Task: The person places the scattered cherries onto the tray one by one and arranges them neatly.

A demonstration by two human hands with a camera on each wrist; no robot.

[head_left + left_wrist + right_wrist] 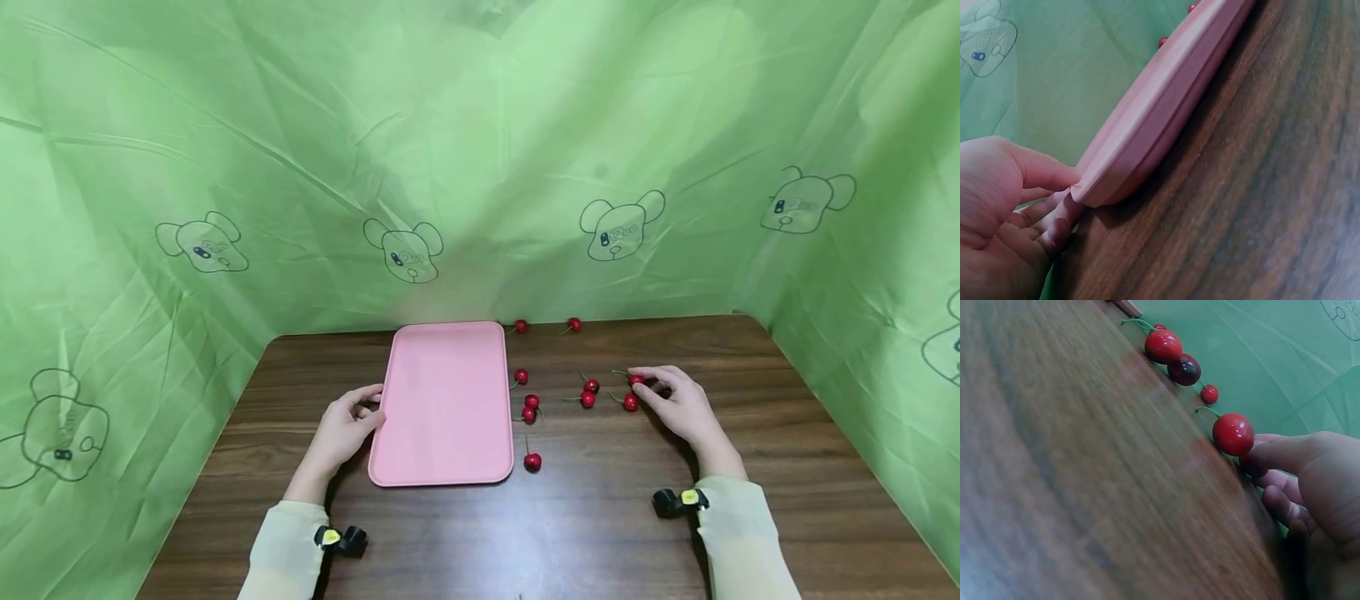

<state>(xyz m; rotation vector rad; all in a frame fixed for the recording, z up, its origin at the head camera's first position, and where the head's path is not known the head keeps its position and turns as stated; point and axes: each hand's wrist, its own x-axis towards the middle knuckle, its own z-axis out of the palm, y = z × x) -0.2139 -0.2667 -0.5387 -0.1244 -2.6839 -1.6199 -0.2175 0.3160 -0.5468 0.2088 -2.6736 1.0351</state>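
A pink rectangular tray (447, 404) lies flat on the wooden table. At its left edge my left hand (343, 429) pinches the rim; in the left wrist view the thumb (1050, 172) is on the rim with fingers below. On the right, my right hand (686, 410) pinches a red cherry (637, 380) between thumb and fingers. Another cherry (631, 402) with a green stem sits just in front of it and partly hides the held one (1252, 467) in the right wrist view. Two cherries touch each other farther left, one being the nearer cherry (588, 400).
Several more cherries lie right of the tray, including a front cherry (532, 462) and a back cherry (574, 324). Green cloth (480, 167) with mouse drawings hangs behind and beside the table (585, 533). Each wrist wears a small black camera (667, 503).
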